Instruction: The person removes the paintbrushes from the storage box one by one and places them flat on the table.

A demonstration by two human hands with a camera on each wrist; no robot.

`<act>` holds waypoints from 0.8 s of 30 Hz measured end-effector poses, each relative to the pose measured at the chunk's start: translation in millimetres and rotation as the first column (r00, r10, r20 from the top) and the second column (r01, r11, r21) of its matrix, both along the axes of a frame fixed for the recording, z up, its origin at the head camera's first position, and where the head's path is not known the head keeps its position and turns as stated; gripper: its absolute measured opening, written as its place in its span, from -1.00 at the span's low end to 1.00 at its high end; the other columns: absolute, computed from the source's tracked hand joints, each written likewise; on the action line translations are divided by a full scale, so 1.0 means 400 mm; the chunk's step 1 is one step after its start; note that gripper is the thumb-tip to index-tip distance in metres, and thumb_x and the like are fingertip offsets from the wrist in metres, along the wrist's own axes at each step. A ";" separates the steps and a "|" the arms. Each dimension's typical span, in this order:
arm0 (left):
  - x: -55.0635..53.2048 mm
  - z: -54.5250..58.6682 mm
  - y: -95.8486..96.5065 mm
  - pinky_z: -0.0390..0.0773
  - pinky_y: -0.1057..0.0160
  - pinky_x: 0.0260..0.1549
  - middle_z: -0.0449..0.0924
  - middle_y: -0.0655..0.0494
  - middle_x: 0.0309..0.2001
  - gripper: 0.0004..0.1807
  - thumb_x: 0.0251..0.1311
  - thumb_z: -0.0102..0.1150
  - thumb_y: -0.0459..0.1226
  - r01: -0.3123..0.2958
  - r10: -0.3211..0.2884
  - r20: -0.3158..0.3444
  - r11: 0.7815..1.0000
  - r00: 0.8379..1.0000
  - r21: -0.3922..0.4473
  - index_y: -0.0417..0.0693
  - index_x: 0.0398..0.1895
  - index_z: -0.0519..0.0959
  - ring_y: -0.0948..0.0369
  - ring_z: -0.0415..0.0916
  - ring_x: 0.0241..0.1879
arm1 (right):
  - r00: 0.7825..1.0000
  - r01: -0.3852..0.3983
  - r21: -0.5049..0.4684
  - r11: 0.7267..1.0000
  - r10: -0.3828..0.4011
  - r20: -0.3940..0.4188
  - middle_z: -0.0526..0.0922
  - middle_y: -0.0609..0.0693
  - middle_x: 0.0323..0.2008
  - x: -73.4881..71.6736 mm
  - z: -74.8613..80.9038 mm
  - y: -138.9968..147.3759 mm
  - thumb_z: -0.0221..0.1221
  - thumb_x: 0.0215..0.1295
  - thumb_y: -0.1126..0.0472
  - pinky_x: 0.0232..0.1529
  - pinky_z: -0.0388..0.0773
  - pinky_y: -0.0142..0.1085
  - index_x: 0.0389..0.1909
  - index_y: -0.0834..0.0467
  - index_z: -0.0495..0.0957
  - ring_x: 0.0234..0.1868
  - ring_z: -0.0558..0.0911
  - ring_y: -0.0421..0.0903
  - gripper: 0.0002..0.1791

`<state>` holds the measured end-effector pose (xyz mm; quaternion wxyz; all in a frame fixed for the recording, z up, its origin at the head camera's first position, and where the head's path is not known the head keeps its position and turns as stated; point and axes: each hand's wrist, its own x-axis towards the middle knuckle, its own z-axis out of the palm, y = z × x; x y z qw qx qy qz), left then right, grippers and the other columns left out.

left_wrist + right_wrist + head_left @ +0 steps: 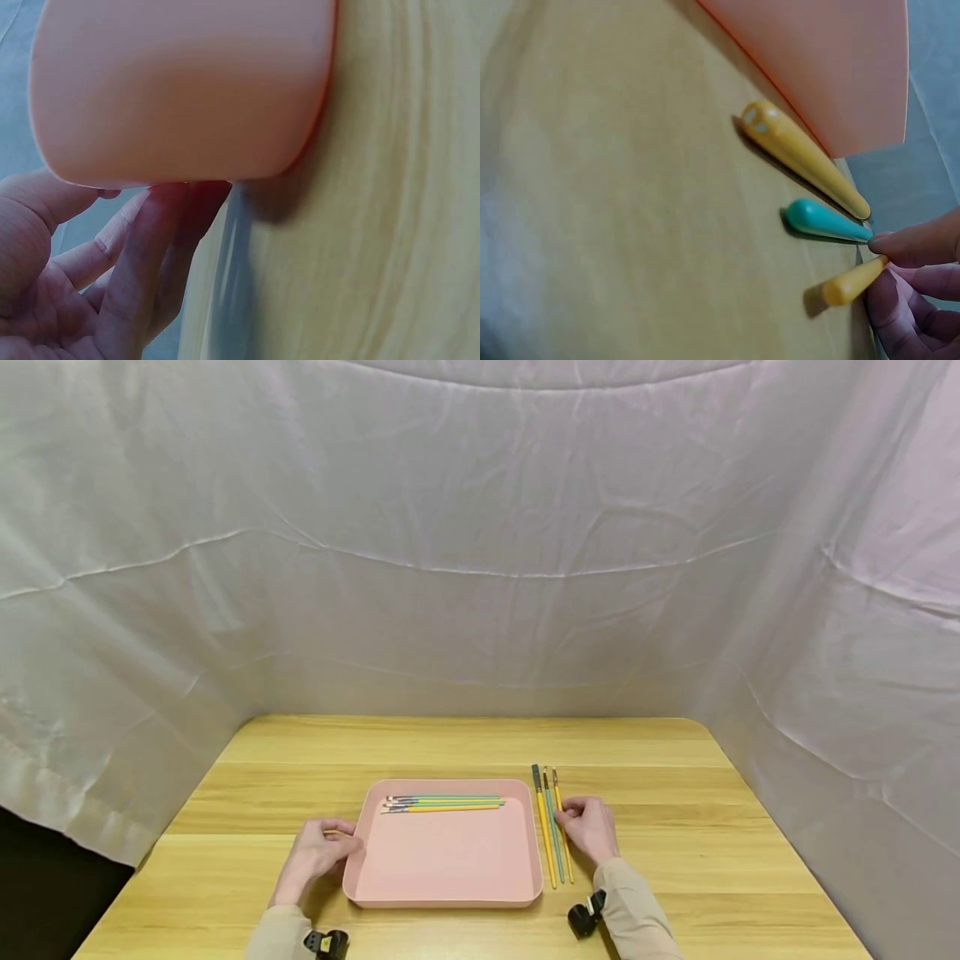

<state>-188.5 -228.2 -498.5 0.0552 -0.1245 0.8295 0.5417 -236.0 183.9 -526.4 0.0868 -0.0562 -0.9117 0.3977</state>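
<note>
A pink tray [438, 860] lies on the table with several slim paintbrushes [450, 807] side by side along its far part. My left hand [311, 857] holds the tray's left edge, thumb at the rim and fingers against the outer wall [187, 112]. Right of the tray lie a thick yellow paintbrush [546, 835] and a teal paintbrush [558, 852], bristles pointing away from me. Beside them my right hand [590, 828] pinches a thin yellow paintbrush [847, 283] between thumb and fingers. In the right wrist view its rounded handle end stands out over the wood, above a shadow.
The wooden table [712, 860] has light and dark planks. Grey-white cloth [480, 610] hangs behind it and along both sides. A black wrist camera [327, 943] sits on the left sleeve, another camera [585, 917] on the right one.
</note>
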 end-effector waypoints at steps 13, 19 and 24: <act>0.001 0.001 0.001 0.61 0.27 -0.50 0.75 -0.12 -0.42 -0.68 -0.04 0.29 -0.45 0.008 -0.008 -0.010 1.000 1.000 0.004 -0.47 -0.17 0.60 0.20 0.63 -0.47 | 1.000 -0.015 0.079 0.997 0.017 -0.023 0.72 0.05 -0.45 -0.003 0.003 -0.001 0.37 0.12 0.27 -0.33 0.53 -0.26 -0.23 0.30 0.73 -0.43 0.59 -0.16 -0.79; 0.001 0.003 0.000 0.63 0.26 -0.47 0.75 -0.12 -0.40 -0.67 -0.02 0.30 -0.43 0.015 -0.016 -0.010 1.000 1.000 -0.020 -0.46 -0.15 0.61 0.19 0.64 -0.45 | 1.000 -0.011 0.073 0.997 0.013 -0.028 0.72 0.04 -0.46 -0.003 0.003 -0.001 0.37 0.13 0.28 -0.35 0.51 -0.28 -0.24 0.29 0.73 -0.44 0.59 -0.16 -0.81; 0.002 0.007 0.000 0.64 0.24 -0.44 0.74 -0.08 -0.40 -0.67 0.00 0.31 -0.41 0.022 -0.022 -0.005 0.999 1.000 -0.038 -0.44 -0.13 0.61 0.18 0.64 -0.44 | 1.000 -0.016 0.067 0.998 0.018 -0.020 0.72 0.03 -0.45 0.000 0.002 -0.002 0.37 0.13 0.27 -0.35 0.51 -0.28 -0.23 0.29 0.73 -0.43 0.59 -0.16 -0.79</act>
